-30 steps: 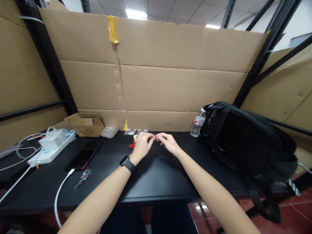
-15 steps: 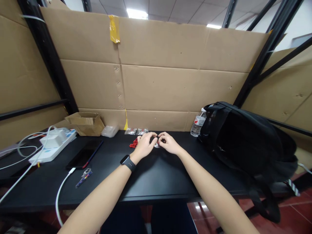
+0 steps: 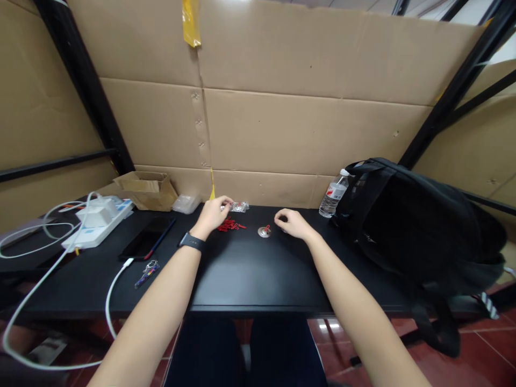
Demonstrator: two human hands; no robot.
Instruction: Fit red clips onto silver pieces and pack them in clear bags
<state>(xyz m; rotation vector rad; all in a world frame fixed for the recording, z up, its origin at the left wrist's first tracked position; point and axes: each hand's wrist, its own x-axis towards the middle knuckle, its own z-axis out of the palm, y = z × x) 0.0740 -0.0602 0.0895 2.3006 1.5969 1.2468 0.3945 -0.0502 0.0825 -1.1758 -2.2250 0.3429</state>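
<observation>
1. Nearest on the desk [image 3: 250,282], the round silvery piece [image 3: 262,233] lies uncovered with a red cord loop [image 3: 266,228] on it; half a second ago the fingers partly hid it. This suggests handling of that piece has paused.
2. Just right of the silvery piece and apart from it, the right hand [image 3: 295,223] curves thumb and forefinger into a nearly closed ring. Nothing shows inside; whether the tips pinch something small cannot be told.
3. Left of the silvery piece lies the red cord pile [image 3: 229,224].
4. Farther left and beyond the silvery piece, the left hand [image 3: 210,215] has moved to the clear packets [image 3: 241,206], fingers bent, tips close together; its hold cannot be told.
</observation>
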